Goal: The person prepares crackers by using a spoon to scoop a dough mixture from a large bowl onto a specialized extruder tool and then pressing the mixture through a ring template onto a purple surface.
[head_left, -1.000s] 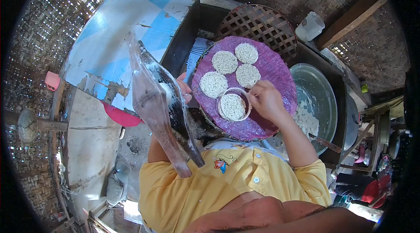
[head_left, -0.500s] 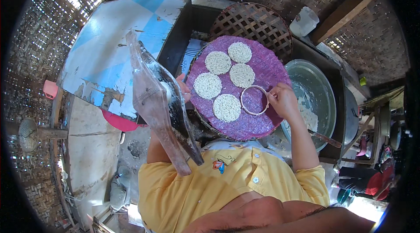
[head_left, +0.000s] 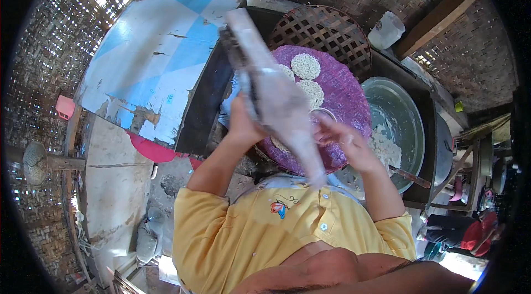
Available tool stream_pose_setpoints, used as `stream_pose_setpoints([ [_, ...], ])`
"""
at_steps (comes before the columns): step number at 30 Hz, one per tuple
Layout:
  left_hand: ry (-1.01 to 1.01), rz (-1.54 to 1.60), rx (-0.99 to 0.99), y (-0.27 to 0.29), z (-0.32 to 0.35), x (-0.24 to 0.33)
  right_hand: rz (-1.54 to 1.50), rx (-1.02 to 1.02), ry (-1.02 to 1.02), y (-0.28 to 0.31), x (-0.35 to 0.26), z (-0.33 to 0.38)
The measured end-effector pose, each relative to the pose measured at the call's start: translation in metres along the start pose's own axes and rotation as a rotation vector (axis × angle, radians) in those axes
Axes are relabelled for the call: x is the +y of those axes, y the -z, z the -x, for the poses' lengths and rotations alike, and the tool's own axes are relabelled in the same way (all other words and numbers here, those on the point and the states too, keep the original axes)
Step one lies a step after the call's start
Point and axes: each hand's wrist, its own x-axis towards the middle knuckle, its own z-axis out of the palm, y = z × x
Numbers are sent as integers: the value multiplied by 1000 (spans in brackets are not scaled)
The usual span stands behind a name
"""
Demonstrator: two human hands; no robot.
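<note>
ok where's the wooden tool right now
The wooden tool is near the middle of the head view, in the left hand, over the purple cloth's left side.

- The person's left forearm (head_left: 217,166) slants up and inward.
- The left hand (head_left: 243,122) curls, fingers mostly hidden.
- The right forearm (head_left: 383,188) leans inward.
- The right hand's (head_left: 349,143) blurred fingers point leftward.

The wooden press (head_left: 276,95), a second ago off the tray's (head_left: 345,81) nine o'clock side, has swung across it, blurred, slanting from eleven to five and hiding most of the left-hand noodle discs (head_left: 278,143). The left hand (head_left: 243,122) has come along. The ring (head_left: 325,109) has left the lowest disc for its two o'clock side; the right hand (head_left: 353,145) has shifted toward seven.
</note>
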Motion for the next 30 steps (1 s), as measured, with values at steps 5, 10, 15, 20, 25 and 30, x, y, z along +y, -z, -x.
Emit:
stream_pose_setpoints([
  [5,-606,-597,-69,-29,-35,11,-375,-143,-400,8,2,19],
  [10,361,1512,-443,-29,-93,51,-558,-17,-470,35,-7,39],
  [15,414,1714,-507,-71,-112,24,-448,60,-674,62,-16,46],
  [20,461,1693,-366,-103,-100,5,-121,166,-738,78,-28,50],
  [25,510,1663,-308,-103,-89,-9,-24,108,-753,76,-25,51],
  [30,481,1611,-244,-83,-92,-10,39,117,-679,55,-21,38],
])
